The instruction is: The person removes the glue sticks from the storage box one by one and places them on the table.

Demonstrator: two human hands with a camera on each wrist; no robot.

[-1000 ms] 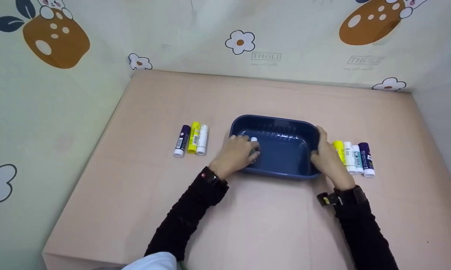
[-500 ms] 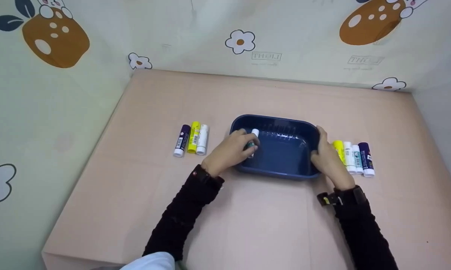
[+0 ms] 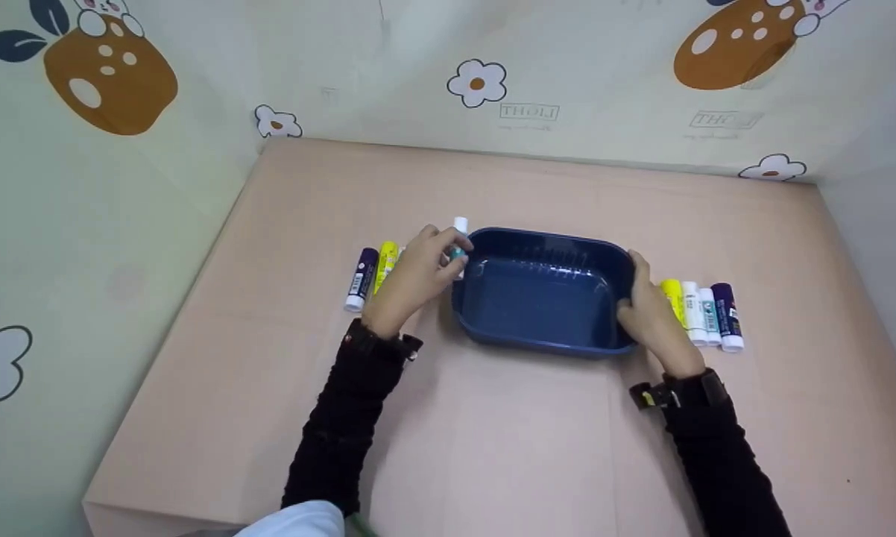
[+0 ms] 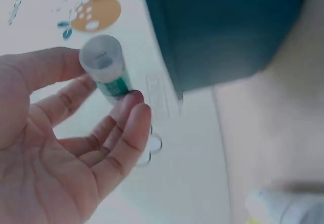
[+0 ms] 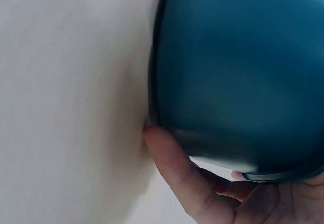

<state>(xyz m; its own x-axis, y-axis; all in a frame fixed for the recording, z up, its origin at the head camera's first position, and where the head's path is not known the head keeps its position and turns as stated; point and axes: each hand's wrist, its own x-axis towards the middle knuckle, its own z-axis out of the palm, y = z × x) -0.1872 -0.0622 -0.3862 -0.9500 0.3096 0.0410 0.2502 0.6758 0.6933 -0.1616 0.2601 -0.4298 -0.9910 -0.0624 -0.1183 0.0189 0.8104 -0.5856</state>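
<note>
My left hand (image 3: 418, 272) pinches a white and green glue stick (image 4: 109, 67) between thumb and fingers, just outside the left rim of a dark blue plastic basin (image 3: 545, 298). In the left wrist view the stick's round end faces the camera, and the basin's wall stands beside it. My right hand (image 3: 653, 321) grips the basin's right end, its thumb and fingers on either side of the rim. No glue stick shows inside the basin in the head view. Partly behind my left hand lie a dark purple glue stick (image 3: 361, 280) and a yellow one (image 3: 385, 265).
Right of the basin a row of several glue sticks lies side by side: yellow (image 3: 673, 302), white (image 3: 693, 313), white and teal (image 3: 710, 317) and dark purple (image 3: 728, 317). Patterned walls (image 3: 388, 67) border the pinkish table (image 3: 493, 447) at the back and sides.
My left hand has lifted the white and green glue stick out of the basin and carried it left over the rim. My right hand and the basin have stayed put.
</note>
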